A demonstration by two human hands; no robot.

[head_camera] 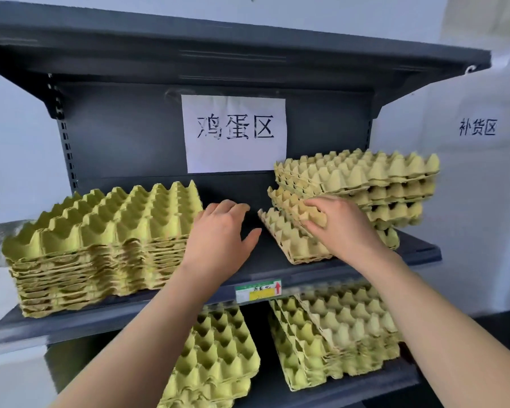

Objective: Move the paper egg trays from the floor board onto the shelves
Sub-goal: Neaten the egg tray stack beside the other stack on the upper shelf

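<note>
Nearest, the left hand hangs slack and empty over the shelf, while just to its right the right hand curls its fingers on the skewed egg trays under the right stack, their corner jutting leftward.

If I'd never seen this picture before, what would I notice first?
Probably the big white sign with black writing, stuck on the back of the dark shelf, in the middle. Next, a neat stack of yellow-green egg trays on the left and a crooked pile on the right. The right hand grips the crooked pile; the left hand is open between the two.
</note>
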